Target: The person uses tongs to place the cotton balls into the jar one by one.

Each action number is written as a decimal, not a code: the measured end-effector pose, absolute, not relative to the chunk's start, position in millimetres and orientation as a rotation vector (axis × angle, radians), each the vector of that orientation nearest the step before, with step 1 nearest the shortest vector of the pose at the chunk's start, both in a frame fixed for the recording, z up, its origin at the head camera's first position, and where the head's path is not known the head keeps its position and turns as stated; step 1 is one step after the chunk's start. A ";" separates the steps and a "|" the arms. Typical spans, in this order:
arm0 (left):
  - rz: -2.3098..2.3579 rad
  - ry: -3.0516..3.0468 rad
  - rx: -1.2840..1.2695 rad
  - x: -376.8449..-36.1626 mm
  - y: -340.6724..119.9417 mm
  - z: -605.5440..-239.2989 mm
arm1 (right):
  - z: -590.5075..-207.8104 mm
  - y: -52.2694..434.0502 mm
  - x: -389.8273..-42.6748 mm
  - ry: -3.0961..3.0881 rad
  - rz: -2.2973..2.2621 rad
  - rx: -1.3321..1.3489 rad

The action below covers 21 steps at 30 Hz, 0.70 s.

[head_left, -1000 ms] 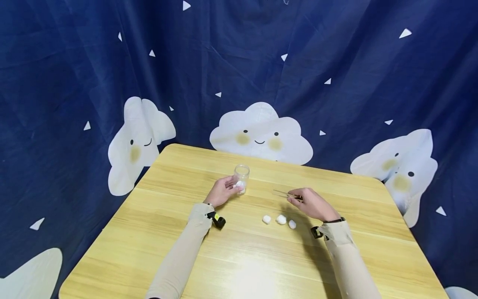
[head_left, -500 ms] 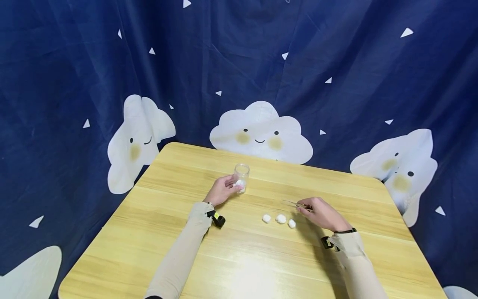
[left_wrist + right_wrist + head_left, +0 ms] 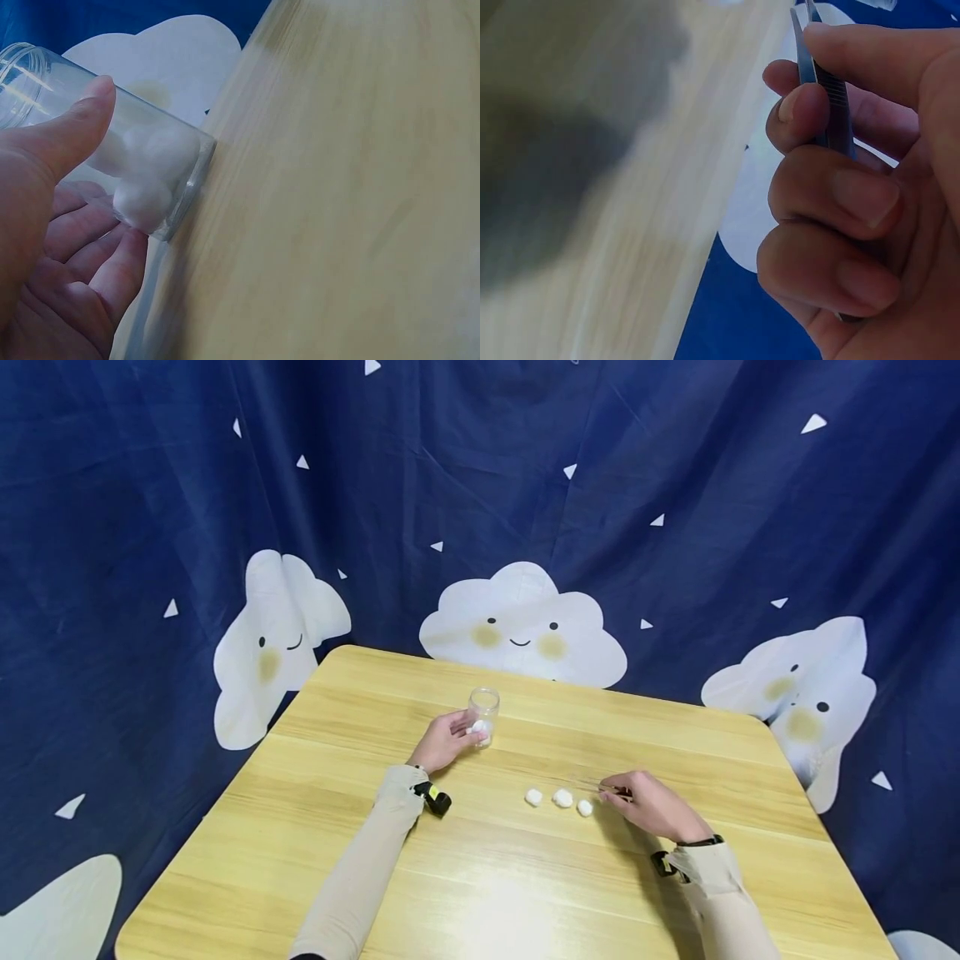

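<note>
My left hand (image 3: 444, 742) holds a clear open-topped jar (image 3: 484, 703) upright on the table, thumb on one side and fingers round the other. White cotton balls (image 3: 146, 180) lie in the bottom of the jar. In my right hand (image 3: 651, 806) is a pair of metal tweezers (image 3: 832, 112), pinched between thumb and fingers with the other fingers curled. Their tips point left, with nothing seen between them in the head view. Just left of that hand, three cotton balls sit in a row on the table: a left one (image 3: 533, 797), a middle one (image 3: 562, 798) and a right one (image 3: 585, 808).
The light wooden table (image 3: 300, 827) has rounded corners. Behind it hangs a dark blue curtain (image 3: 480, 460) with white clouds and small triangles. A black camera (image 3: 433, 799) is strapped to the left wrist, another (image 3: 664, 864) to the right.
My right hand with the tweezers has moved away from the jar, rightward and nearer the body, down towards the row of cotton balls. The left hand and jar stay in place.
</note>
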<state>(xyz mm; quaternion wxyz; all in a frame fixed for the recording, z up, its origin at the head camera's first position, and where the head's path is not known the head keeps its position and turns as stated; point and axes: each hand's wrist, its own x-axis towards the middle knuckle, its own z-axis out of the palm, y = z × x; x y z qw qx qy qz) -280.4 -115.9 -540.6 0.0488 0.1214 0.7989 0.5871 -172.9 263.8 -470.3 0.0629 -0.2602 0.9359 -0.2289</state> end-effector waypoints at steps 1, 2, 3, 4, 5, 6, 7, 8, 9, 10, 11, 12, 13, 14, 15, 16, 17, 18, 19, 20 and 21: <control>1.788 2.435 0.370 -280.1 -115.9 -540.5 | -470.9 263.7 -171.9 2.821 -0.688 -0.777; 1.786 2.436 0.369 -279.7 -115.8 -540.2 | -471.3 263.6 -170.7 2.816 -0.685 -0.768; 1.782 2.436 0.370 -279.4 -115.8 -539.9 | -471.8 263.6 -169.7 2.812 -0.681 -0.761; 1.782 2.435 0.371 -279.0 -115.8 -539.4 | -472.4 263.6 -168.8 2.810 -0.677 -0.757; 1.782 2.434 0.373 -278.8 -115.8 -539.1 | -473.0 263.8 -167.9 2.808 -0.674 -0.750; 1.782 2.433 0.375 -278.6 -115.7 -538.8 | -473.5 264.1 -167.1 2.808 -0.672 -0.744; 1.782 2.433 0.377 -278.6 -115.7 -538.7 | -473.9 264.4 -166.4 2.811 -0.670 -0.741; 1.782 2.435 0.379 -278.7 -115.7 -538.8 | -474.2 264.6 -165.9 2.811 -0.671 -0.736; 1.780 2.437 0.379 -279.0 -115.9 -539.1 | -474.5 264.9 -165.5 2.810 -0.671 -0.731; 1.782 2.439 0.379 -279.3 -115.9 -539.4 | -474.9 265.3 -165.3 2.807 -0.672 -0.730; 1.781 2.442 0.379 -279.8 -116.0 -540.0 | -475.3 265.6 -165.2 2.805 -0.672 -0.729; 1.783 2.443 0.380 -280.2 -116.0 -540.5 | -475.8 265.7 -165.3 2.803 -0.676 -0.728; 1.785 2.444 0.381 -280.4 -116.1 -540.9 | -476.4 265.7 -165.5 2.797 -0.681 -0.731; 1.786 2.445 0.383 -280.6 -116.3 -541.1 | -477.3 265.7 -166.0 2.793 -0.685 -0.737; 1.788 2.445 0.385 -280.7 -116.4 -541.2 | -478.0 265.5 -166.4 2.790 -0.686 -0.749; 1.791 2.443 0.387 -280.6 -116.5 -541.1 | -478.6 265.2 -166.8 2.787 -0.689 -0.757; 1.795 2.440 0.390 -280.5 -116.5 -541.0 | -479.0 264.9 -167.1 2.781 -0.696 -0.763; 1.798 2.436 0.392 -280.3 -116.6 -540.7 | -479.5 264.5 -167.5 2.771 -0.707 -0.768; 1.800 2.435 0.392 -280.4 -116.6 -540.9 | -479.9 264.1 -167.9 2.762 -0.717 -0.774; 1.802 2.433 0.391 -280.4 -116.5 -540.9 | -480.2 263.6 -168.2 2.755 -0.725 -0.778; 1.806 2.429 0.389 -280.4 -116.5 -540.9 | -480.5 263.3 -168.4 2.749 -0.732 -0.781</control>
